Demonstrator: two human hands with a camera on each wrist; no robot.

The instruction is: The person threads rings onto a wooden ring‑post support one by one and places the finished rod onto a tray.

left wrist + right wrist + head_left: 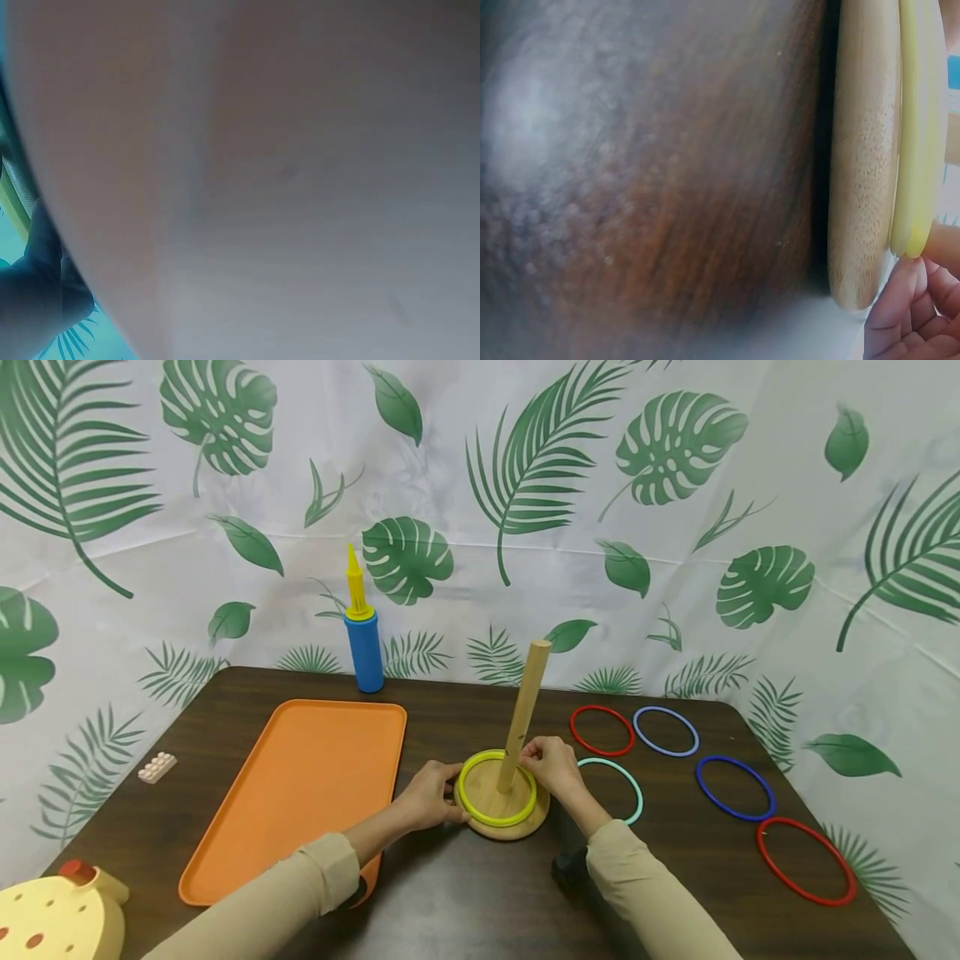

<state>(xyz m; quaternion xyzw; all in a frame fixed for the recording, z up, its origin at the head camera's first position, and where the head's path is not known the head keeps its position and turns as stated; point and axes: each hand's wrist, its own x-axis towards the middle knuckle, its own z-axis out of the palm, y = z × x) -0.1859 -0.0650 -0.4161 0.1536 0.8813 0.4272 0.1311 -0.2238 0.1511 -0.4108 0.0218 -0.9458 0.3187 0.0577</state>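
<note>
A wooden base [489, 832] stands on the table with an upright wooden peg [524, 714] rising from it. Around the peg's foot lies a yellow ring [464, 793], low over the base. My left hand [429, 795] is at the ring's left side, thumb and a finger on its edge; whether it also touches the base is hard to tell. On the far right side, my right hand [552, 766] pinches the ring between thumb and fingertip, as the right wrist view shows at the yellow rim [915, 150]. The left wrist view is mostly blocked by a blurred pale surface.
Right of the base lie several rings: red [630, 739], light blue [694, 743], mint [638, 802], dark blue [771, 802], another red [847, 893]. An orange tray [307, 793] is left; a blue pump [366, 652] stands behind. A yellow toy [67, 914] sits front left.
</note>
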